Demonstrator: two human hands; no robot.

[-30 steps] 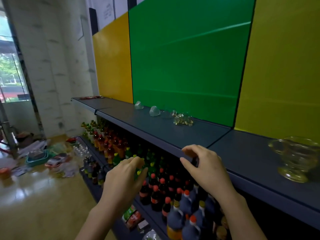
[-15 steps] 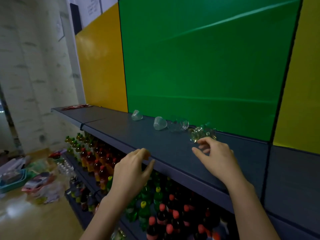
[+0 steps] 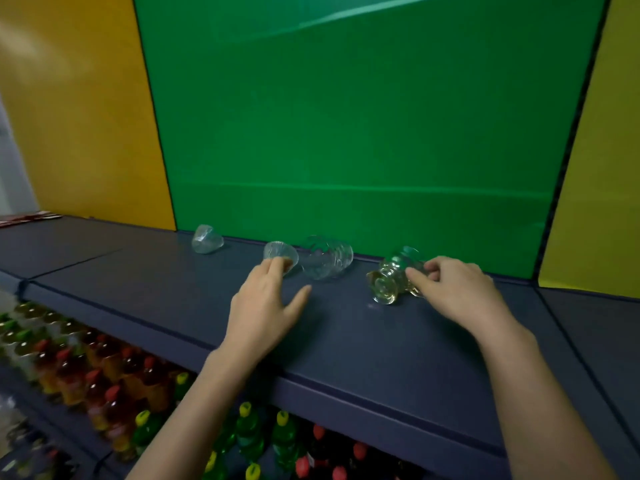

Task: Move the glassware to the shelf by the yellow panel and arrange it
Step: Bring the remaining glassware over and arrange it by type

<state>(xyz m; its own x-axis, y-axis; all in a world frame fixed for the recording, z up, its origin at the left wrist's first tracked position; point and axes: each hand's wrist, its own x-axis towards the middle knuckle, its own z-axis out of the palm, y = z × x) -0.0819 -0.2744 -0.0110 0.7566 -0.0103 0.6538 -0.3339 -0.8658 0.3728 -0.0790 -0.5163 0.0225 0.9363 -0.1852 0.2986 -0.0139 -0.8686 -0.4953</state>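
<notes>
Lying tipped on the dark blue shelf (image 3: 173, 292) below the green panel, the yellow-tinted ribbed glass cup (image 3: 389, 284) points its foot leftward, pinched by the right hand (image 3: 457, 292), while the left hand (image 3: 265, 306), unclenched, fingers the small clear glass cup (image 3: 278, 252).

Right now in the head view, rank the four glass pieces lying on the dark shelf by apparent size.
1. Clear ribbed glass on its side, middle.
2. Yellow-tinted glass piece under the right hand; partly covered, so nearly tied with 1.
3 and 4. Small clear cup, far left, and small clear cup at the left fingers: alike.
</notes>
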